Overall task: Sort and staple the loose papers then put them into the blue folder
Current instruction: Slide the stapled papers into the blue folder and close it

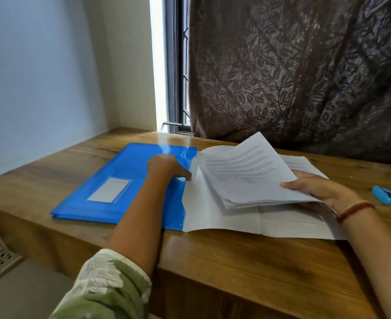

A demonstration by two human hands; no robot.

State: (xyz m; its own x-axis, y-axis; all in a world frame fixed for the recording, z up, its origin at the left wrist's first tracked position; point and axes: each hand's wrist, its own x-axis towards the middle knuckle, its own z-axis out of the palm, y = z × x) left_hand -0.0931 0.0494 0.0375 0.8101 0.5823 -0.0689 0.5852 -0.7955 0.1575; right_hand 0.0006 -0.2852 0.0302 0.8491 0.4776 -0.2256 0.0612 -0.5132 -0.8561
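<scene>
My right hand (316, 187) grip is closed, thumb over the paper sheaf (247, 171), raised just right of the blue folder (121, 171). My left hand (164, 165) touches the folder's right edge; pinching or pressing, I cannot tell. The sheaf fans loose, so sheets may slip out.

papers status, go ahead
Right hand grips stack, raised over loose sheets. Left hand on folder. Stapler lies apart, far right.
</scene>
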